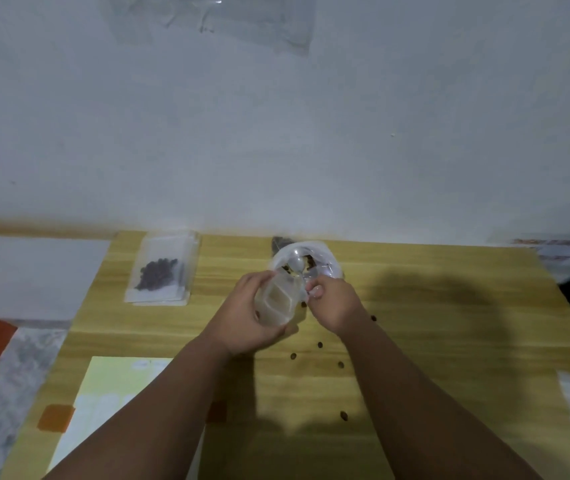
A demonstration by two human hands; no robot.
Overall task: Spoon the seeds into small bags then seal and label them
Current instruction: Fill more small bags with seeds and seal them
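As left hand [242,318] holds one bag [276,299], right hand [332,303] one spoon [298,264]

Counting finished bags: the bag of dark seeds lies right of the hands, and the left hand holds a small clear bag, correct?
No: the head view shows the bag of dark seeds left of the hands. The left hand does hold a small clear bag.

Glossy clear plastic bag [278,299], matt wood-grain table [415,341], pale smooth paper label sheet [103,393].
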